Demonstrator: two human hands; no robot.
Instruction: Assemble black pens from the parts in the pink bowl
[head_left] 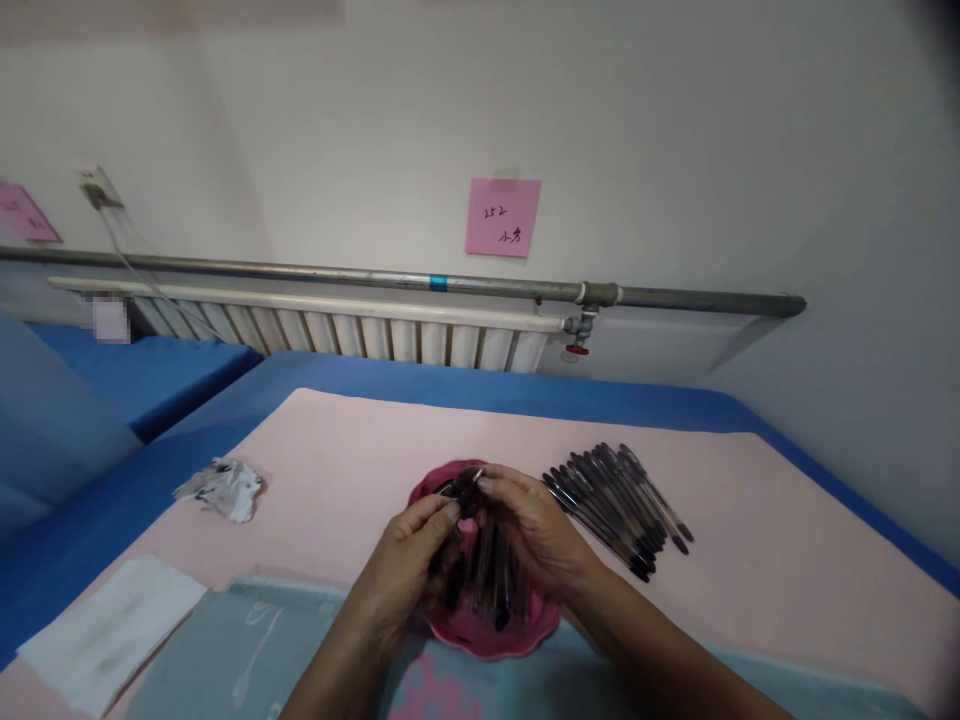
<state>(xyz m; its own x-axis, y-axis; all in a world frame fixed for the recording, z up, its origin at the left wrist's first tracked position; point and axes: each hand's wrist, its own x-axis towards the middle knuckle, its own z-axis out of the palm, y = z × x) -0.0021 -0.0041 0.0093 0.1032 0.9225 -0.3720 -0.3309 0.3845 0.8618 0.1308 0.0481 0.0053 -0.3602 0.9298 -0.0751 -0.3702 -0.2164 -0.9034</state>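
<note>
My left hand and my right hand meet over a dark pink scalloped bowl. Fingers of both are closed, pinching small black pen parts with a shiny light tip near my right thumb; their exact shape is blurred. Inside the bowl lie several black and clear pen pieces, partly covered by my hands. To the right of the bowl, several black-capped clear pens lie side by side in a slanted row on the pink table cover.
Crumpled paper and a flat white sheet lie at the left. A grey-green cloth covers the near edge. Behind the blue table edge stand a radiator and a pipe. A pink note hangs on the wall.
</note>
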